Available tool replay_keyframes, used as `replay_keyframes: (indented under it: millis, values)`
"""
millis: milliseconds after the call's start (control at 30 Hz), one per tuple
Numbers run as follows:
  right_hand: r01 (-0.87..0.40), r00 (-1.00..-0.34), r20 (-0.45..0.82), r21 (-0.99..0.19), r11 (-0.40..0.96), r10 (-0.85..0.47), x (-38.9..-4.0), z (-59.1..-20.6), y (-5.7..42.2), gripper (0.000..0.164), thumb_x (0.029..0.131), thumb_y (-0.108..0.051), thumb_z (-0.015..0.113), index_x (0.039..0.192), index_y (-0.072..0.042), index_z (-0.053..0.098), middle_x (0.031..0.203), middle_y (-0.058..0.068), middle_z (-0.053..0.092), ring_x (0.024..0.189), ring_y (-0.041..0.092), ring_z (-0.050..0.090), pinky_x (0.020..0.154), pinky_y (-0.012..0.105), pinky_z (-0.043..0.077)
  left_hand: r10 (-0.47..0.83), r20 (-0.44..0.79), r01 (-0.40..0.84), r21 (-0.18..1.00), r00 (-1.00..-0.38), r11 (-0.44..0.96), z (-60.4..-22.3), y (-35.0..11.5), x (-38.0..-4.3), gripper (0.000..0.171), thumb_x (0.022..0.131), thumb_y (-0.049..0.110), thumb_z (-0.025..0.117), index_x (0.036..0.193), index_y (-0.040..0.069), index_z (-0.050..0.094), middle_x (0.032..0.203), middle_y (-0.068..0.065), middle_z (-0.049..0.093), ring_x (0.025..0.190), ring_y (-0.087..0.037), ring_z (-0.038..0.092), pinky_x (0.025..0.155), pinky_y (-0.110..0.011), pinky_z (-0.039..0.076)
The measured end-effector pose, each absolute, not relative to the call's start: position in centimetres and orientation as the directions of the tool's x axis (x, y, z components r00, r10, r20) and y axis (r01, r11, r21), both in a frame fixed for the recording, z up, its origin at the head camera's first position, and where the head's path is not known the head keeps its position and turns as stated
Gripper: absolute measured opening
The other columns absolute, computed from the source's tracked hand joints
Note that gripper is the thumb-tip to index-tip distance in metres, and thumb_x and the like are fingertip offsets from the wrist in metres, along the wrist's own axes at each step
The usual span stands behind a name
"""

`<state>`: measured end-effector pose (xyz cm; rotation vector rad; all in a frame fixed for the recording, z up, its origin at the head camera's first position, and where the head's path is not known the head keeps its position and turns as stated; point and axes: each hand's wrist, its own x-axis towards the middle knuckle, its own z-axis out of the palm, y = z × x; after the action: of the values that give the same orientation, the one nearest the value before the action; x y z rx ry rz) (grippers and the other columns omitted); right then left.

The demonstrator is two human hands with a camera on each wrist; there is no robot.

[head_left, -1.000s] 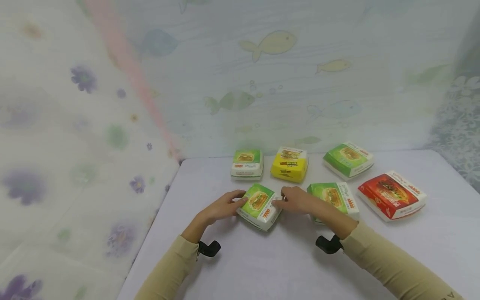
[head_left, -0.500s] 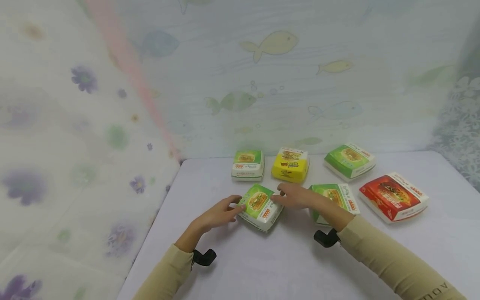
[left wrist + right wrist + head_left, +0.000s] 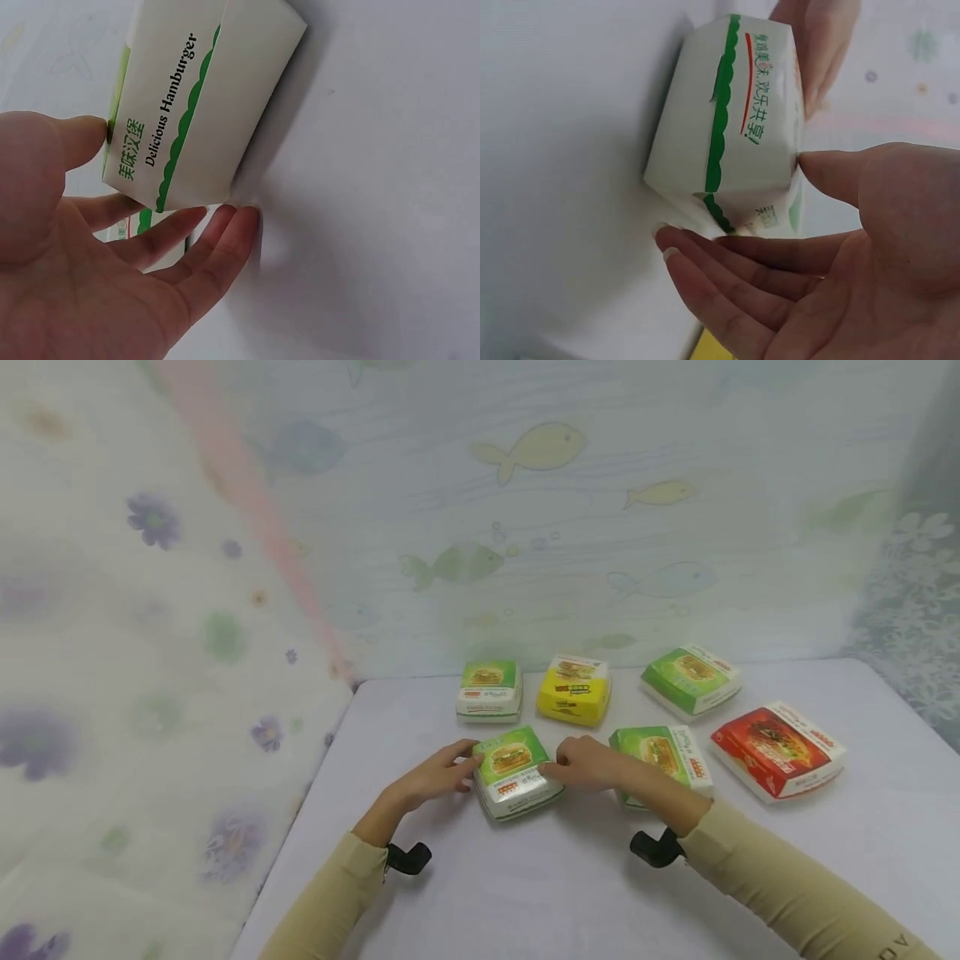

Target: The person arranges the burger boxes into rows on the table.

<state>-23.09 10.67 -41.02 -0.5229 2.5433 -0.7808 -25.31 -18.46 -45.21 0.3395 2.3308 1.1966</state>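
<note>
And it's been swung round! The square green-and-white cardboard burger box (image 3: 512, 758) was set on the diagonal half a second ago; now its white lettered band is turned more squarely toward the person. A corner is pinched by the left hand (image 3: 435, 777), thumb pressed to the upper edge, other fingers loosely fanned; the opposite side is pinched by the right hand (image 3: 592, 762). The box is held low over the white cloth-covered worktop (image 3: 525, 893); whether its base is fully down cannot be told. Just behind, a similar green-and-white carton (image 3: 489, 692) and a yellow-and-white cardboard carton (image 3: 574, 689) have been left unmoved. The turning, it is judged, has been largely done, though a slight slant is still shown.
</note>
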Motion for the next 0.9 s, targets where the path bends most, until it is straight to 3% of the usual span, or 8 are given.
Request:
replay_keyframes:
  millis: [133, 300, 533, 667, 900]
  values:
    - [-0.236, -0.849, -0.274, -0.568, 0.789, -0.451, -23.4, -40.9, 10.7, 0.044, 0.103, -0.038, 0.058, 0.113, 0.004, 0.065, 0.096, 0.009, 0.065, 0.084, 0.021, 0.059, 0.073, 0.036, 0.053, 0.406, -0.31, -0.023, 0.818, -0.859, 0.574, -45.2, -18.8, -24.5, 0.065, 0.107, 0.05, 0.048, 0.157, 0.012, 0.035, 0.153, -0.014, 0.045, 0.12, -0.028, 0.062, 0.095, -0.045, 0.054]
    - [-0.223, -0.86, -0.265, -0.575, 0.787, -0.437, -24.5, -41.0, 10.3, 0.043, 0.104, -0.038, 0.056, 0.114, 0.003, 0.062, 0.102, 0.013, 0.066, 0.087, 0.024, 0.06, 0.074, 0.038, 0.054, 0.381, -0.314, -0.041, 0.814, -0.869, 0.579, -45.2, -18.9, -23.3, 0.069, 0.106, 0.052, 0.049, 0.156, 0.006, 0.034, 0.148, -0.016, 0.048, 0.116, -0.028, 0.064, 0.094, -0.045, 0.055]
    - [-0.237, -0.849, -0.261, -0.588, 0.773, -0.459, -25.1, -41.9, 10.1, 0.045, 0.106, -0.036, 0.052, 0.118, 0.006, 0.063, 0.104, 0.014, 0.067, 0.091, 0.024, 0.062, 0.079, 0.04, 0.055, 0.354, -0.341, -0.055, 0.783, -0.871, 0.62, -45.1, -18.1, -22.7, 0.068, 0.105, 0.052, 0.05, 0.149, 0.001, 0.042, 0.125, -0.016, 0.062, 0.102, -0.024, 0.067, 0.084, -0.04, 0.057]
    - [-0.247, -0.841, -0.259, -0.598, 0.763, -0.475, -24.6, -42.1, 10.4, 0.047, 0.106, -0.037, 0.05, 0.119, 0.006, 0.064, 0.103, 0.012, 0.068, 0.091, 0.024, 0.062, 0.081, 0.041, 0.054, 0.345, -0.338, -0.054, 0.779, -0.876, 0.625, -45.2, -17.5, -23.2, 0.065, 0.106, 0.048, 0.052, 0.149, 0.0, 0.043, 0.131, -0.017, 0.059, 0.099, -0.023, 0.067, 0.082, -0.038, 0.058]
    - [-0.226, -0.835, -0.272, -0.625, 0.747, -0.479, -23.4, -42.1, 10.4, 0.041, 0.106, -0.036, 0.052, 0.108, 0.002, 0.068, 0.085, 0.005, 0.064, 0.077, 0.019, 0.057, 0.069, 0.034, 0.05, 0.341, -0.335, -0.075, 0.801, -0.878, 0.593, -45.3, -17.4, -25.0, 0.058, 0.108, 0.044, 0.049, 0.15, 0.004, 0.044, 0.141, -0.017, 0.055, 0.103, -0.022, 0.066, 0.087, -0.04, 0.058]
